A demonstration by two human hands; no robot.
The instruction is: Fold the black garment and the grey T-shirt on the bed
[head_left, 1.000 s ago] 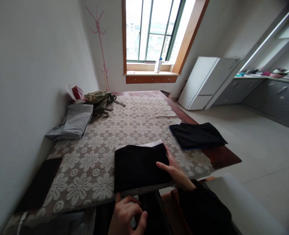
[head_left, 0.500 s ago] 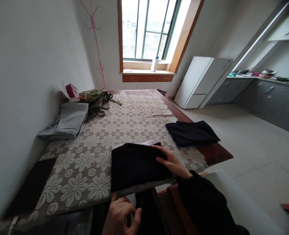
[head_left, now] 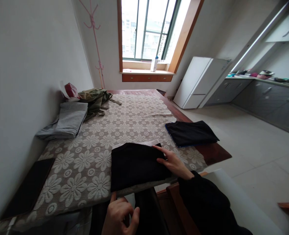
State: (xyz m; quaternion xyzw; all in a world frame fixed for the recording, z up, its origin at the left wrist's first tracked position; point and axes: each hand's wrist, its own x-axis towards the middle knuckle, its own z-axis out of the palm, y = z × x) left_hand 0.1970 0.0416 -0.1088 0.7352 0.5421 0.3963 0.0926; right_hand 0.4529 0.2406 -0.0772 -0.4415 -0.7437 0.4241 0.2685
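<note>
Black folded cloth point(head_left: 136, 168), 1, under 1 spread right hand point(head_left: 175, 164), 1 half-curled left hand point(head_left: 120, 212) at its corner

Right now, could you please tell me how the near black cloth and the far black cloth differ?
The near black cloth has white showing along its far edge; the far black cloth has blue showing at its edge.
The right hand rests on the near black cloth; no hand touches the far black cloth.
Both lie folded on the table.
</note>
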